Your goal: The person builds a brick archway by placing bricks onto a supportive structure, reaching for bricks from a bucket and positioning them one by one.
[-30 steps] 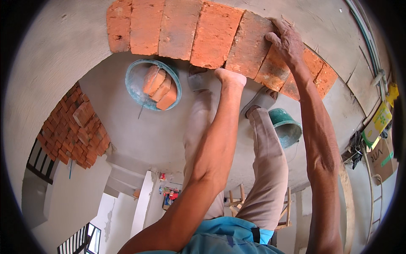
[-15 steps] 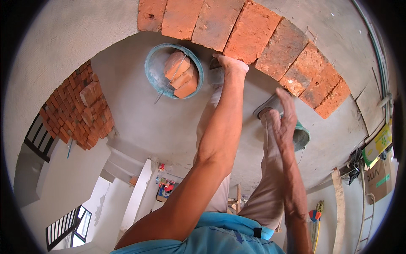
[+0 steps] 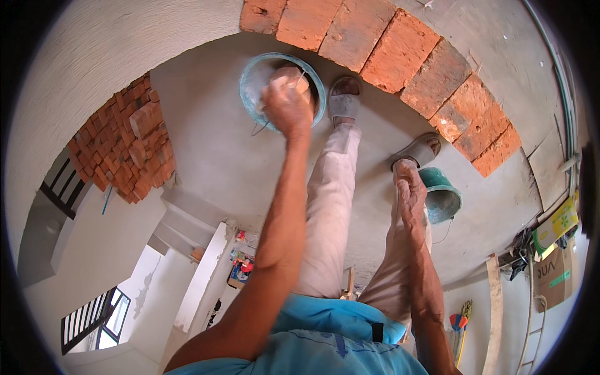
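My left hand (image 3: pixel 286 106) is down at the round blue-green bucket (image 3: pixel 250 112), over the orange bricks (image 3: pixel 289 76) lying in it. It is blurred by motion and its fingers cannot be made out clearly. My right hand (image 3: pixel 411 195) hangs in front of my right shin with its fingers loosely stretched and nothing in them. Beyond my feet a curved row of orange bricks (image 3: pixel 400 50) lies end to end, some of them with grey mortar stains.
A smaller green bucket (image 3: pixel 442 203) lies tipped beside my right foot. A big stack of bricks (image 3: pixel 125 147) is at the left. To the right are a cardboard box (image 3: pixel 553 275), a ladder (image 3: pixel 530 331) and a wooden plank (image 3: pixel 492 319).
My left hand has left the brick row and moved left to the bucket of bricks. My right hand has lowered from near the row to my shin. The view has shifted slightly.
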`<state>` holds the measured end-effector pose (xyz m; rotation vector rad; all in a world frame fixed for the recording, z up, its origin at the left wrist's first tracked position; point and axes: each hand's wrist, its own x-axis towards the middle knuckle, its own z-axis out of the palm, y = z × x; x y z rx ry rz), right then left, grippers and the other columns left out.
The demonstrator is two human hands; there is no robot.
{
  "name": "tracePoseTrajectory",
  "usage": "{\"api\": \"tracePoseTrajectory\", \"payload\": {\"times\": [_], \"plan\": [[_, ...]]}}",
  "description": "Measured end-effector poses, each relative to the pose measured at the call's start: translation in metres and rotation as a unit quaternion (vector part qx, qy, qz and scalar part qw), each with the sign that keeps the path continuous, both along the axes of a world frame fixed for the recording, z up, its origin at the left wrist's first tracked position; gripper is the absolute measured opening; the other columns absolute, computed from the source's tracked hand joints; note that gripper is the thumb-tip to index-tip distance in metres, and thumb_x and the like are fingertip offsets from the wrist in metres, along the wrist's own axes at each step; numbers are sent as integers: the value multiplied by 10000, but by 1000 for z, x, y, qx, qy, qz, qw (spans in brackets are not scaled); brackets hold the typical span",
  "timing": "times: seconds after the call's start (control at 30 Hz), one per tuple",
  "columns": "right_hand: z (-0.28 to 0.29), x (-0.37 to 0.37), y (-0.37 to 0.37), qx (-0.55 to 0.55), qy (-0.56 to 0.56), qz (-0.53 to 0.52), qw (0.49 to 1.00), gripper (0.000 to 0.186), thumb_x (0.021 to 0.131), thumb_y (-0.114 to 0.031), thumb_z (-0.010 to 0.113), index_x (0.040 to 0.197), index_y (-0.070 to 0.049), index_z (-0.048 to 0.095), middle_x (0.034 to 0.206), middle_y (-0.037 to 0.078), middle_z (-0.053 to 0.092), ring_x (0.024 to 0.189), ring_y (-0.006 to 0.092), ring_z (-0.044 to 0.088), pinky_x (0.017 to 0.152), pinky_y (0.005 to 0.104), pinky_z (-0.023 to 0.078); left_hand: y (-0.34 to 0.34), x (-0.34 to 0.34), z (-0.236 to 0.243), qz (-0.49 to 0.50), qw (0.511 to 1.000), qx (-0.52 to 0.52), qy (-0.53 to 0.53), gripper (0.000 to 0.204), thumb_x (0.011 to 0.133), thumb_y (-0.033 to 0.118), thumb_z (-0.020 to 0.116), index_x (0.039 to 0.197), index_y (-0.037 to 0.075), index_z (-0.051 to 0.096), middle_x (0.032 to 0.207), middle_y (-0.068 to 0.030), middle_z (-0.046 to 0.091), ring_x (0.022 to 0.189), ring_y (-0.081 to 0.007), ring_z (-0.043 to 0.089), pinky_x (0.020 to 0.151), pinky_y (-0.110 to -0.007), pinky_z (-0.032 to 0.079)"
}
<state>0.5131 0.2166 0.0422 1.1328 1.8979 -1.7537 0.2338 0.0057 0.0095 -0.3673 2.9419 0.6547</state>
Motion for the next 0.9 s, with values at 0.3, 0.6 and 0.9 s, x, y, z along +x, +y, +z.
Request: {"api": "tracePoseTrajectory", "payload": {"times": [0.3,0.6,0.9], "plan": [[-25,31,-13,-88,-83,11,993,389,906,-148,601,1261,8,621,971,90,680,842,161,644,785,284,520,-74,-65,-66,138,938,-16,-318,891,717,573,783,1300,-63,560,1399,-294,523,1311,-425,506,1091,-468,424],[-37,44,-43,-140,-102,-53,983,418,956,-301,599,1251,-5,607,901,36,613,730,92,579,628,227,476,-63,-62,-106,142,901,-26,-408,914,750,644,733,1353,-27,588,1433,-248,537,1314,-348,533,1092,-411,421],[-27,12,-51,-126,-176,-15,976,373,910,-73,486,1250,-22,631,931,57,655,754,131,638,659,261,529,-75,-74,-88,158,873,58,-458,1095,712,541,838,1463,-111,380,1471,-288,452,1288,-367,548,1073,-487,450]]}}
